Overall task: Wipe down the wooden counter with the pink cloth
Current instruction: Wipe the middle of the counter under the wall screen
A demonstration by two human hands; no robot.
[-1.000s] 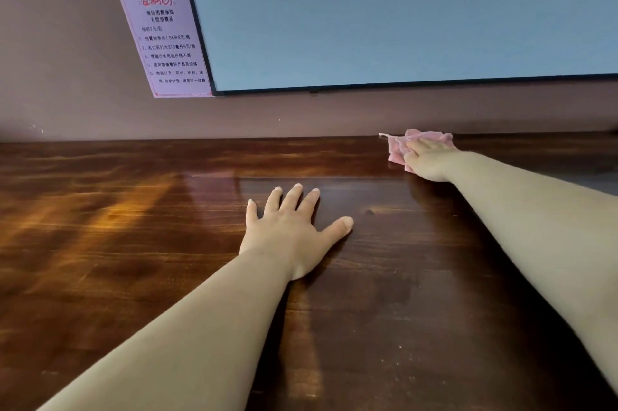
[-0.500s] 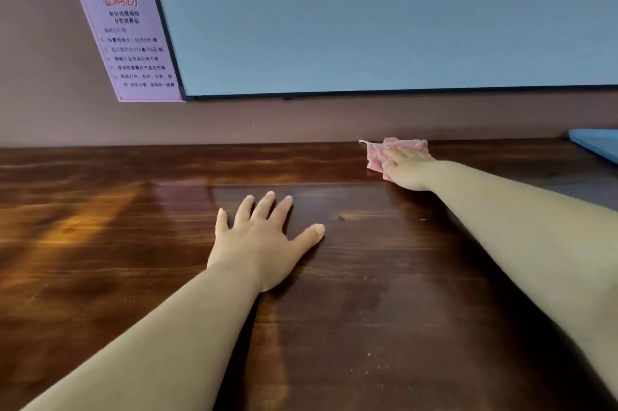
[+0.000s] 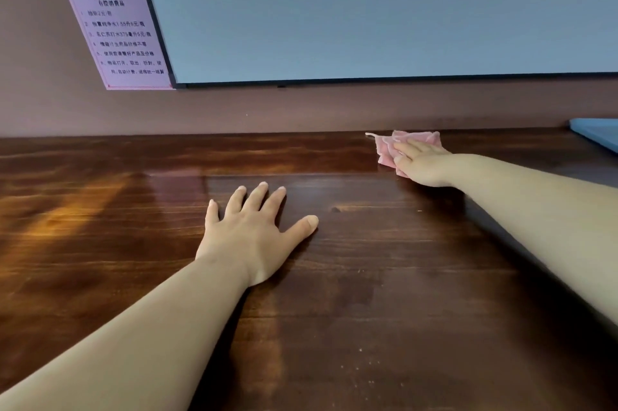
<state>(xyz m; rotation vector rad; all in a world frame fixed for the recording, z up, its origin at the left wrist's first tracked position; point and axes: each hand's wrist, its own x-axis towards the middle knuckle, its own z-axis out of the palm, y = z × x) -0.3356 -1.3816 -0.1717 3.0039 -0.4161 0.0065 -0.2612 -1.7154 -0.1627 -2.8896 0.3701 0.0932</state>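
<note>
The dark wooden counter (image 3: 368,276) fills the lower half of the view and runs up to a brown wall. A crumpled pink cloth (image 3: 388,149) lies on it at the far right, close to the wall. My right hand (image 3: 423,163) presses flat on the cloth with straight fingers pointing left, covering its right part. My left hand (image 3: 249,233) rests palm down on the bare wood near the middle, fingers spread, holding nothing.
A large screen (image 3: 368,9) with a dark frame hangs on the wall above the counter. A pink printed notice (image 3: 113,25) is stuck to the wall left of it. A blue flat object (image 3: 598,134) lies at the counter's far right edge.
My right hand and the cloth have slid a little along the back edge, closer to my left hand. My left hand stays planted. The camera has panned, bringing the blue object into view.
</note>
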